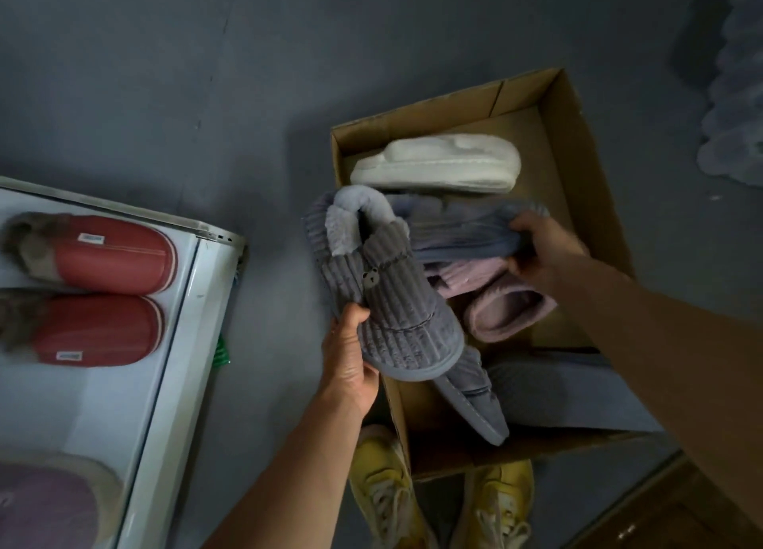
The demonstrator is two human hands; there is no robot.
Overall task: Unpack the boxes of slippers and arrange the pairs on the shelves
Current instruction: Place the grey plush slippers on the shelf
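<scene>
I'm mid-unpack: lifting a matched pair of grey corduroy slippers out of the cardboard box (578,143) on the floor, ahead of carrying them to the white shelf (181,300) well off to the side of my left thumb. My left hand (351,367) is clamped on one grey corduroy slipper (396,300), thumb pressed onto the ribbed upper near the toe, the other fingers curled out of sight beneath the sole; the slipper stands tilted, half over the box's near wall. My right hand (541,255) is pinched shut on a second grey slipper (466,230), fingertips folded over its edge, that slipper lying across the box interior. Just under those fingers sits a pink slipper (503,313), and beyond them a white slipper (437,164) against the far wall. More grey corduroy lies below my left palm, inside the box. On the shelf a pair of red slippers (103,288) already sits side by side. Next, I judge, both hands must bring the two together, soles aligned, and swing them toward the bare shelf space beside the red pair.
</scene>
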